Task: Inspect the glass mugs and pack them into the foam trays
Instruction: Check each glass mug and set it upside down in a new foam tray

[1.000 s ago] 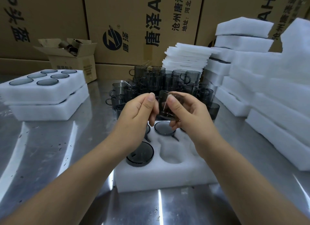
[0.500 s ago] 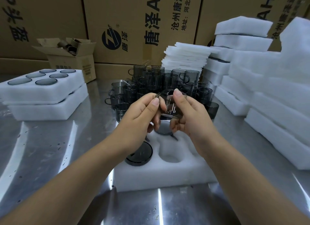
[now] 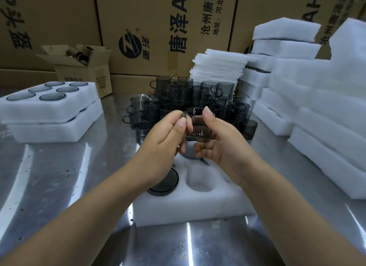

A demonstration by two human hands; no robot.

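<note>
Head view showed the foam tray (image 3: 188,210) nearest on the tabletop (image 3: 49,176), a packed mug (image 3: 164,184) seated in its front-left pocket. Just above it, the glass mug (image 3: 198,127) was held tilted between both hands: left hand (image 3: 164,145) pinching its left rim, right hand (image 3: 223,145) curled round its right side. Beyond clustered the unpacked mugs (image 3: 188,95).

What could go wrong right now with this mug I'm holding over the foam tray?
The left hand and right hand pinch the glass mug above the foam tray; a slip could drop it onto the packed mugs below. The loose mugs stand crowded just behind the hands, so a forward nudge might knock them together.
</note>
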